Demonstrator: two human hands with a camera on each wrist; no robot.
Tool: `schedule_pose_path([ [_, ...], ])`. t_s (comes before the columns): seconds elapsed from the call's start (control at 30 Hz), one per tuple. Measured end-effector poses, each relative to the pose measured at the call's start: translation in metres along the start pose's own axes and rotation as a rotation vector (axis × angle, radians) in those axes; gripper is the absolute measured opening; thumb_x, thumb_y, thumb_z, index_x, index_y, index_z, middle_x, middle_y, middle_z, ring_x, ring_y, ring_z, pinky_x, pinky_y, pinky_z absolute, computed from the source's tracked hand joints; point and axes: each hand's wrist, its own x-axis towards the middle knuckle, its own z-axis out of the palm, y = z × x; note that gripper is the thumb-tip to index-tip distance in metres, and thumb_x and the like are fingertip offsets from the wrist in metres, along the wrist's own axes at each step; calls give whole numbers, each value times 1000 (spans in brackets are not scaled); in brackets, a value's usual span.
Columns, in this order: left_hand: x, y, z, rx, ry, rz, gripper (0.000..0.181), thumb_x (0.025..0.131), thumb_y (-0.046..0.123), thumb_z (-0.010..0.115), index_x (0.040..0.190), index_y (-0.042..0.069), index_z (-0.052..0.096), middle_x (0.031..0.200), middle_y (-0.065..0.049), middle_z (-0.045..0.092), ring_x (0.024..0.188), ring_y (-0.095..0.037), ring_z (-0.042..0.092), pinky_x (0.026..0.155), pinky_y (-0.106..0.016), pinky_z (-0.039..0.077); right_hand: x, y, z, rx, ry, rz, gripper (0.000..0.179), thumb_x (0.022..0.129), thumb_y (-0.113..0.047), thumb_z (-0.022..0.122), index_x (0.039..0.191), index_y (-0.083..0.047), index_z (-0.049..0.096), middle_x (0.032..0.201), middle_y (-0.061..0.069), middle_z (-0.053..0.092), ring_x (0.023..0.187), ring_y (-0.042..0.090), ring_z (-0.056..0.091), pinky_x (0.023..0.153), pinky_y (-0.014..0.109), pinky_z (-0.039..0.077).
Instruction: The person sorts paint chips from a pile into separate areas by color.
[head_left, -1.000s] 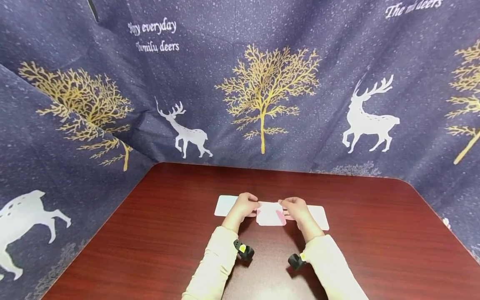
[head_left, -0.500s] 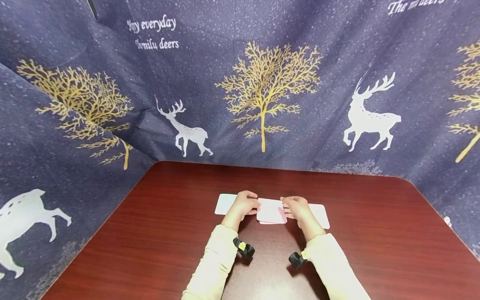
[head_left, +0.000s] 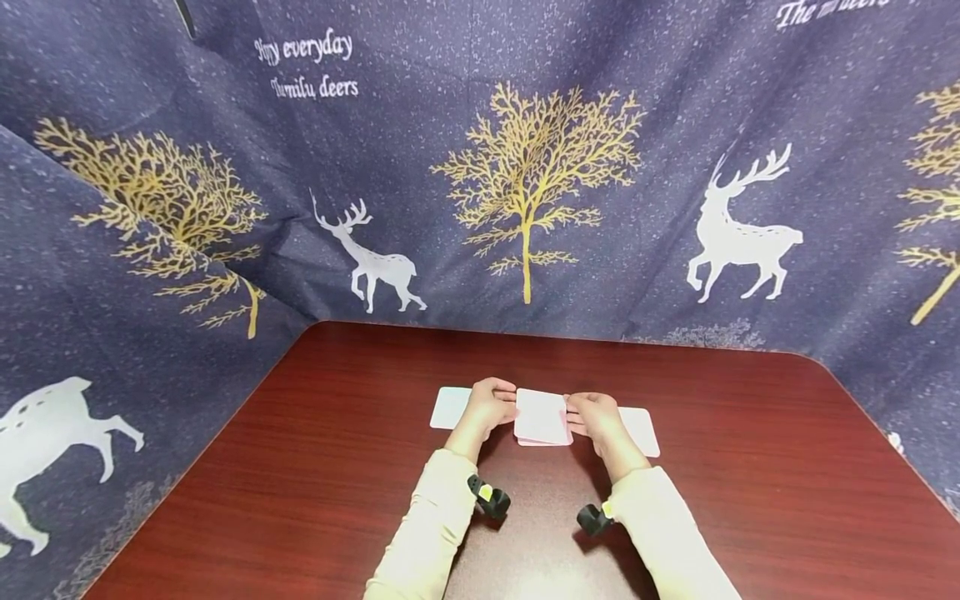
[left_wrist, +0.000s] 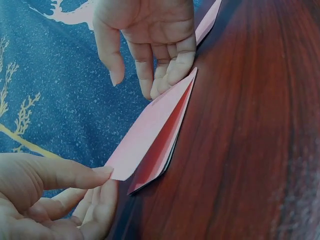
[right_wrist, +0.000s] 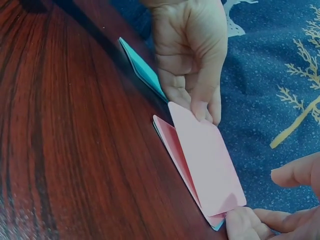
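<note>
Between the hands is a pale pink card (head_left: 542, 414), its far edge lifted off the pile of cards (right_wrist: 172, 145) beneath. Thumb and fingers of my left hand (head_left: 491, 406) pinch this card at its left edge, also seen in the left wrist view. My right hand (head_left: 596, 414) lies at the opposite end. In the right wrist view its fingertips touch the pile's edge by the card, while the thumb stands apart from it. A bluish card or pile (head_left: 450, 407) lies beside the left hand, and a whitish-pink one (head_left: 640, 432) beside the right.
The cards lie on a dark red wooden table (head_left: 337, 467). A dark blue cloth (head_left: 600, 250) with deer and trees hangs behind and to the left of it. Black wrist straps (head_left: 491, 502) are worn on both sleeves.
The top card of the middle pile has been lifted and shifted slightly away from me, so more of the pink card beneath shows. My left hand has risen a little with it; the right barely moved.
</note>
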Motion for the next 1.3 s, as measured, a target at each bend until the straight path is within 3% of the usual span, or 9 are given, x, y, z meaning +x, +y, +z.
schedule_pose_path([
  [0.17, -2, 0, 0, 47, 12, 7, 32, 76, -18, 62, 108, -15, 60, 103, -28, 66, 89, -23, 65, 79, -35, 56, -4, 0, -1, 19, 9, 1, 39, 92, -5, 49, 122, 20, 48, 108, 26, 63, 83, 14, 63, 83, 34, 55],
  [0.43, -6, 1, 0, 78, 33, 53, 29, 75, -17, 63, 103, -12, 65, 97, -26, 69, 86, -23, 67, 76, -31, 57, -8, 2, -1, 12, 33, 2, 37, 91, -2, 54, 124, 13, 52, 111, 23, 61, 82, 14, 62, 81, 35, 56],
  [0.73, -9, 4, 7, 18, 78, 58, 26, 75, -17, 60, 100, -11, 66, 92, -23, 69, 77, -16, 64, 70, -35, 58, -12, 3, -3, 10, 68, -59, 39, 87, 8, 55, 126, 11, 52, 102, 23, 62, 78, 16, 63, 80, 42, 56],
  [1.0, -16, 13, 17, 99, 36, 120, 30, 76, -13, 63, 105, -6, 67, 90, -19, 67, 76, -19, 64, 68, -38, 58, -17, -3, -18, 8, 91, -77, 42, 84, 11, 58, 126, 11, 52, 93, 15, 63, 70, 9, 62, 70, 33, 58],
  [1.3, -24, 31, 30, 123, 3, 142, 38, 75, -9, 65, 112, 1, 67, 89, -17, 69, 60, -20, 65, 60, -42, 58, -26, -20, -42, -72, 98, -85, 47, 82, 8, 63, 128, 10, 52, 94, 15, 67, 66, 8, 63, 69, 34, 58],
])
